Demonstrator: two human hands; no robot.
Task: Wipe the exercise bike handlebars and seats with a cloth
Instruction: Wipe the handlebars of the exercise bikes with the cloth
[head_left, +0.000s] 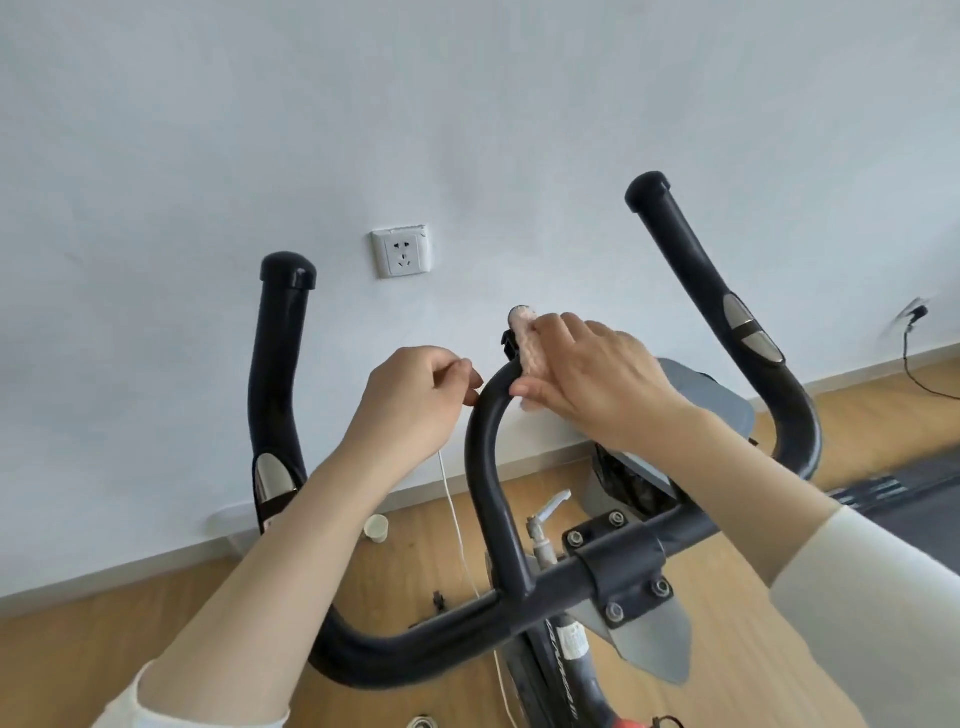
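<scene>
"What are the hands doing?"

"The right hand (597, 379) is curling over a pinkish cloth (525, 340). Its fingers are lying across the top and the thumb is tucking in beneath, pressing the cloth to the top of the black inner loop (480, 467) of the handlebars (415, 644)."

"And the left?"

"The left hand (410, 400) is hovering just beside that loop, on its left side, with fingers curling in and thumb meeting the forefinger. Whether it is pinching anything, I cannot tell."

"What is standing around them?"

"The left horn (278, 364) and the right horn (685, 260) are rising on either side, each carrying silver pads. A grey console (727, 410) is sitting behind the right hand, partly hidden by it. A bolted clamp (623, 566) is gripping the crossbar, with a silver lever (553, 504) just behind."

"And the room?"

"A white cable (457, 519) is hanging down from behind the left wrist toward the wooden floor (156, 623), where a paper cup (375, 529) is standing near the skirting. A wall socket (401, 252) is showing on the pale wall (467, 104), a black plug (917, 314) is sitting far right, and a dark mat (914, 499) is lying below it."
</scene>
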